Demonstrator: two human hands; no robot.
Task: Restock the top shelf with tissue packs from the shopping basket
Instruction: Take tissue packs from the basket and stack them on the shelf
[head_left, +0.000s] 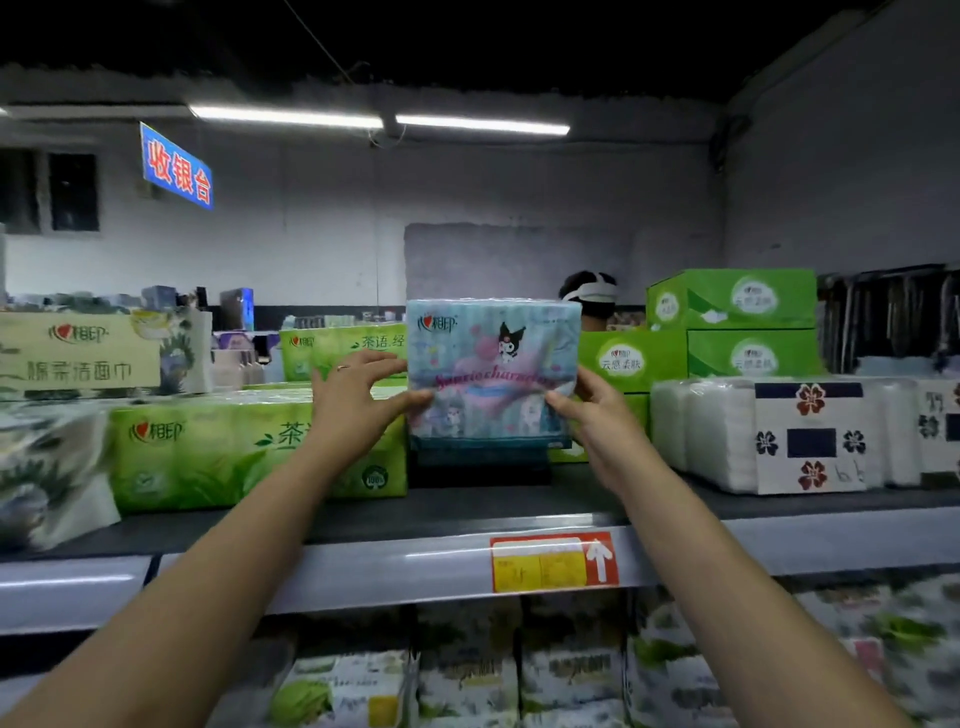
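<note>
— Now, the blue tissue pack is clamped between both hands, left hand pinched on its left edge, right hand on its right.
— Where is it held?
— Over the top shelf, in the gap between the green tea tissue pack and the white packs. Its width is laid along the shelf; both hands are equally near.

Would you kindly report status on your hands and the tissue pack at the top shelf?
Grip: left hand, right hand on blue tissue pack, upright. Over top shelf gap between green packs and white packs. Beneath: dark object, unclear.
</note>
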